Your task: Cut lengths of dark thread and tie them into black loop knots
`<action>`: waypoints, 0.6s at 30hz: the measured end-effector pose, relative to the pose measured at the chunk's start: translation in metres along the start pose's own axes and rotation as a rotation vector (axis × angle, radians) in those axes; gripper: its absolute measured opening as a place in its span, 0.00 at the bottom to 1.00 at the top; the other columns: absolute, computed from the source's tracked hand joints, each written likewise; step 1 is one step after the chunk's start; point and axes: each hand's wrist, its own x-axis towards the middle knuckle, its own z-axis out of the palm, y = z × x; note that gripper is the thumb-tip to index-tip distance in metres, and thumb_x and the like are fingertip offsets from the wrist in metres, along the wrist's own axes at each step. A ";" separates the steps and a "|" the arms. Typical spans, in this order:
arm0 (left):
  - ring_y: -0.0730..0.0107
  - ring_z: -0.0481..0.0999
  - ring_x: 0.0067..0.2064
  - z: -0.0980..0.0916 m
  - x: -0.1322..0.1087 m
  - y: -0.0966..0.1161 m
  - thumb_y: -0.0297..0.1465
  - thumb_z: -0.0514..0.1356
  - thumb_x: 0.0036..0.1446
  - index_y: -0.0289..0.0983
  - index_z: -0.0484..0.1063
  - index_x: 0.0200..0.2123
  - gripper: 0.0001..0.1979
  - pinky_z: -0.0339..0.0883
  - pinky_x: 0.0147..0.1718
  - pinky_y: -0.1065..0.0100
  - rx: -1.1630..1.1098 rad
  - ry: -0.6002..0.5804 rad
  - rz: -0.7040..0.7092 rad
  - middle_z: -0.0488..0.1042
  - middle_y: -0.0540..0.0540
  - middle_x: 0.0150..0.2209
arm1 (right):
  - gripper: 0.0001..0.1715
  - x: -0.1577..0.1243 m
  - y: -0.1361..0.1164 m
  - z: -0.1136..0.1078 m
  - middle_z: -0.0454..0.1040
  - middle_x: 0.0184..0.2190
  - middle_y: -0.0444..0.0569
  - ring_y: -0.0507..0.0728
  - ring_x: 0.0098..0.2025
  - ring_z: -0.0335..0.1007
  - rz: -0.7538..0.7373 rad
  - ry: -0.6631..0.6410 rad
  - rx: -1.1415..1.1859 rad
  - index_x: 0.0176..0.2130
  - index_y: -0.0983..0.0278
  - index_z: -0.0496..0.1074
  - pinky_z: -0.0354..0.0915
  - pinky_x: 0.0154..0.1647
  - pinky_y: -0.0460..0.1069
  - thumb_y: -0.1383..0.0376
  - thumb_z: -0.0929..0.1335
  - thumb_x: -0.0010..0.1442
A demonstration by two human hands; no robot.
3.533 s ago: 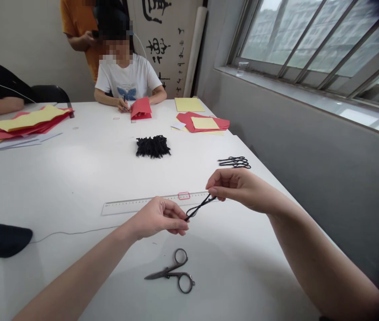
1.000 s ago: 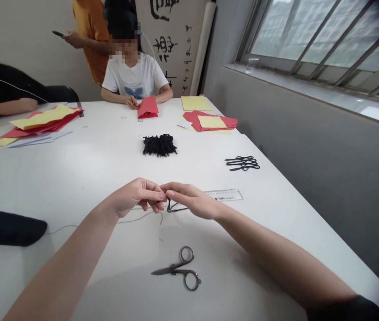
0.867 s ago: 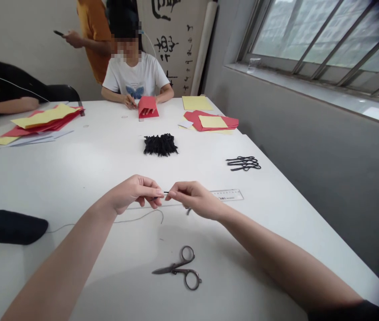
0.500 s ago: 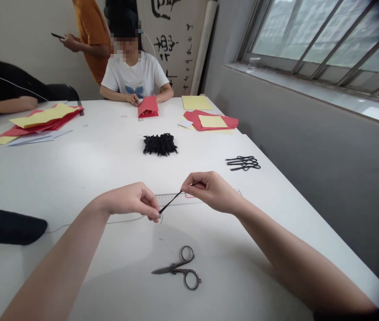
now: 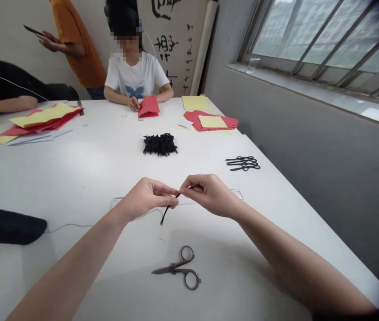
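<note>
A short black cord (image 5: 165, 214) is stretched between my hands over the table, its loose end hanging down to the left. My right hand (image 5: 209, 194) pinches the cord's upper part, some of it hidden in the fingers. Close beside it, my left hand (image 5: 149, 196) has thumb and fingertips closed on the cord. A thin grey thread (image 5: 72, 225) runs from a dark cone-shaped spool (image 5: 12, 227) at the left toward my left hand. Below my hands lie metal scissors (image 5: 176, 267) with their handles apart. Partly covered behind the hands is a clear ruler (image 5: 238, 194).
Beyond my hands sits a bundle of black cords (image 5: 160, 144). Several looped black cords (image 5: 243, 163) lie at the right near the table edge. Red and yellow papers (image 5: 212, 121) are farther back. Across the table, a person (image 5: 136, 76) handles a red paper (image 5: 148, 106).
My left hand has moved up and right along the cord, close to my right hand, freeing the cord's lower end. The standing person in orange has shifted left.
</note>
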 end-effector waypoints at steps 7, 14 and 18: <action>0.69 0.76 0.32 -0.007 -0.001 0.001 0.39 0.67 0.48 0.35 0.78 0.27 0.12 0.68 0.34 0.69 -0.022 -0.117 -0.053 0.78 0.45 0.27 | 0.15 0.000 0.003 -0.007 0.60 0.19 0.41 0.47 0.21 0.47 -0.012 -0.068 0.062 0.32 0.65 0.74 0.49 0.22 0.45 0.58 0.64 0.61; 0.71 0.76 0.33 -0.007 0.004 -0.003 0.37 0.68 0.47 0.36 0.77 0.27 0.10 0.68 0.33 0.72 -0.298 -0.135 -0.041 0.78 0.47 0.27 | 0.10 0.006 0.018 -0.009 0.62 0.20 0.41 0.47 0.23 0.55 -0.091 -0.015 0.193 0.31 0.65 0.69 0.53 0.23 0.44 0.61 0.66 0.60; 0.72 0.76 0.30 -0.002 0.007 -0.009 0.37 0.69 0.45 0.36 0.80 0.28 0.10 0.69 0.31 0.71 -0.319 0.023 0.129 0.79 0.46 0.25 | 0.07 0.006 0.022 0.007 0.69 0.27 0.45 0.48 0.27 0.61 -0.297 0.054 -0.055 0.31 0.66 0.70 0.57 0.28 0.44 0.68 0.64 0.60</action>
